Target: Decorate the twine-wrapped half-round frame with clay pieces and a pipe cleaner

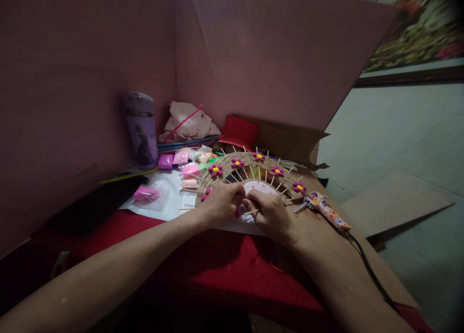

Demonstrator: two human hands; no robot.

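Note:
Both of my hands meet in front of a round twine-wrapped wreath with thin wooden sticks poking out and magenta clay flowers with yellow centres on it. My left hand is closed in a pinch; what its fingertips hold is hidden. Just under them shows a small magenta piece. My right hand is closed too, and a short wooden stick juts from its fingers. Behind the hands lies the wreath's round centre, covered in pale dotted cloth.
Clay packets lie on a white sheet to the left. A purple tumbler stands by the pink board wall. At right, a flower-patterned glue gun with a black cord rests on cardboard. A red cloth covers the front.

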